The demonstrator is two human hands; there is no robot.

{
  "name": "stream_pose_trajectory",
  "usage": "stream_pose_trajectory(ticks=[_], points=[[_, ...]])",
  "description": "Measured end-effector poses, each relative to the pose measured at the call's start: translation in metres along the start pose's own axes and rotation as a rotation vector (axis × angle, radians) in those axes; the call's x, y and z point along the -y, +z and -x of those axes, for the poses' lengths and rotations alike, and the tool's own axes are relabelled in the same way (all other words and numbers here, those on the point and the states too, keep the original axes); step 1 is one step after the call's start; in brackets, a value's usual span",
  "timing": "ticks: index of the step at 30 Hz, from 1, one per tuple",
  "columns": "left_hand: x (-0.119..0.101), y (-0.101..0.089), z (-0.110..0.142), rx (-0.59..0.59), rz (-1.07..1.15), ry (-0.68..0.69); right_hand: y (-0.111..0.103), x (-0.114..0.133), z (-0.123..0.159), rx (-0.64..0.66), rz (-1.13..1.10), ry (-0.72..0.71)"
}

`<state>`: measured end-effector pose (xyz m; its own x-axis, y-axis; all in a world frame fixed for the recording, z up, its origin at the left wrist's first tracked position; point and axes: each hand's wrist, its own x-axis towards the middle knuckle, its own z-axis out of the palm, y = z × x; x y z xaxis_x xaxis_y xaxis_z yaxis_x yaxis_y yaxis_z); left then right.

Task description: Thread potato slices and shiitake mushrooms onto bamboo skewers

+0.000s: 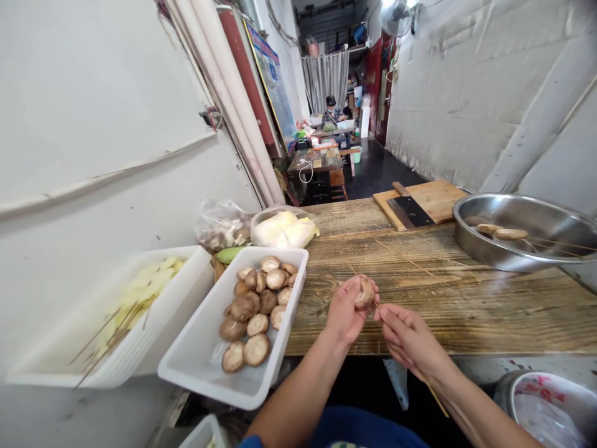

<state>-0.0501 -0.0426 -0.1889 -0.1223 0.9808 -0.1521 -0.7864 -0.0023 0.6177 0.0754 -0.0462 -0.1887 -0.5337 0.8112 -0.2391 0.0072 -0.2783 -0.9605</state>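
Observation:
A brown mushroom [364, 294] is gripped between the thumb and fingers of my left hand [346, 309]. My right hand [410, 336] pinches a thin wooden skewer [436, 398], whose lower end sticks out below the wrist. The skewer's upper part runs up to the mushroom, and a thin tip shows just above my left hand. Left of my hands stands a white plastic tray [196, 367] with several loose mushrooms [245, 307] in it. More bare skewers [410, 258] lie on the wooden table [336, 249] beyond my hands.
At the right, a steel basin [527, 205] holds skewered mushrooms [510, 234]. A cleaver [411, 210] rests on a cutting board [438, 198]. Far left, a white tray [41, 367] contains pale slices on skewers [140, 289]. A person [332, 114] sits at a distant table.

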Motion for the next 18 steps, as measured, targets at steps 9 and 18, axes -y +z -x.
stream_pose_trajectory(ticks=[9,18], points=[[0.006,0.007,0.005,-0.076,-0.031,0.015,-0.01,0.0,-0.01,0.014,0.291,-0.147],[-0.093,-0.01,0.054,-0.101,-1.146,0.264,-0.04,-0.008,0.008,0.032,0.191,-0.084]])
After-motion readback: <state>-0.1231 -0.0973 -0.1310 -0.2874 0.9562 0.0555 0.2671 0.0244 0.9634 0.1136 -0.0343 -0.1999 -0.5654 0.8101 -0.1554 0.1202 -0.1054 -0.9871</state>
